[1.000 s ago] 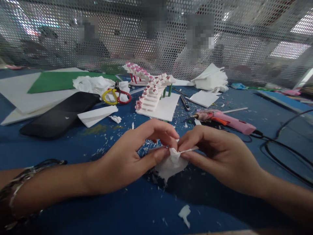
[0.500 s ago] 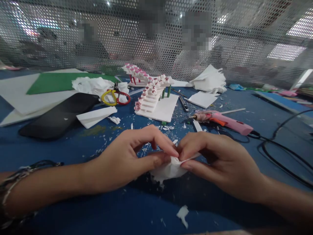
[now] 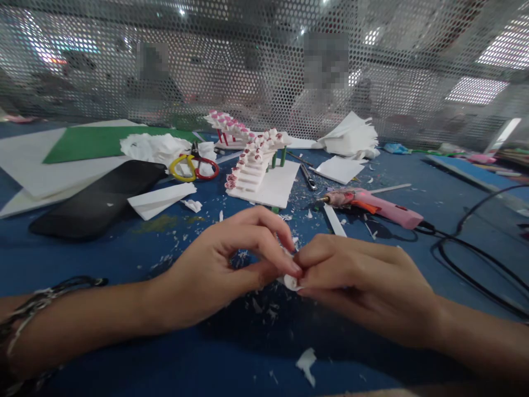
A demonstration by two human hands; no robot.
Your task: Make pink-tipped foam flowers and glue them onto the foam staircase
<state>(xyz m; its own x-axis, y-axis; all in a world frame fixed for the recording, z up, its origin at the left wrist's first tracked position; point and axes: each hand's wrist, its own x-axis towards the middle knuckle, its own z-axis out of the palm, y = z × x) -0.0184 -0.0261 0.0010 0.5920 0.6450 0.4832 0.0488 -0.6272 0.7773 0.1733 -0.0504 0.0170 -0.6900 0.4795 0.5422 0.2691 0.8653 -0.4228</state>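
Observation:
Between my fingertips is a small roll of white tissue paper (image 3: 291, 282), its coiled end facing me. My left hand (image 3: 242, 262) pinches it from the left with thumb and fingers. From the right, my right hand (image 3: 363, 281) closes on the same roll, its fingertips meeting those of the left. Most of the roll is hidden by the fingers. Just beyond the hands stands a white foam staircase model (image 3: 254, 168) trimmed with small white and dark red paper rolls.
A pink glue gun (image 3: 380, 207) with a black cable lies at right. Scissors (image 3: 194, 168), a black phone (image 3: 101, 198) and a green sheet (image 3: 103, 140) lie at left. Tissue sheets (image 3: 349, 135) are stacked near a perforated screen (image 3: 248, 71). Paper scraps (image 3: 306, 364) dot the blue table.
The loose tissue hanging below my fingers has been gathered into a compact roll. My right hand has turned and closed more around it; both hands stay together.

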